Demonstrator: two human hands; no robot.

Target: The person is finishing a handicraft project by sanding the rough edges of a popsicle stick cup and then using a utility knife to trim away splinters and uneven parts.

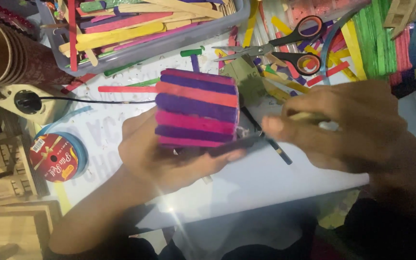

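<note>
**Stick-clad cup held on its side, dark stick pressed to lower edge**

A cup (197, 108) clad in purple, pink and orange craft sticks was held on its side above the white table (266, 178), just below centre of the head view. It was cradled from beneath by the left hand (164, 154): fingers curled under it, thumb pressed along its lower edge. A dark stick (232, 144) was pinned there against the cup.

The right hand (343, 125) was blurred; its fingers were seen pressed together in a pinch on a pale thin object, possibly another stick or a glue tool. Which one could not be told. The fingertips were just beside the end of the dark stick.

Handling, as judged:
- Light; easily carried one-handed
- Thin cup core assumed, so the wall would likely give under squeeze; the stick cladding adds stiffness along its length only
- Sticks probably glued; fresh joints may slide or pop off if pushed sideways
- Painted stick faces fairly grippy, ribbed, not slippery
- Best taken as seen: broad cradle across several sticks, load spread, no pinching of a single stick, rim edges avoided

Nearby: scissors (290, 45) with orange-lined handles lay beyond the cup, a grey tray (136, 48) of coloured sticks was at upper left, stacked paper cups (10, 53) at far left, a ribbon spool (56, 156) near the left forearm
</note>
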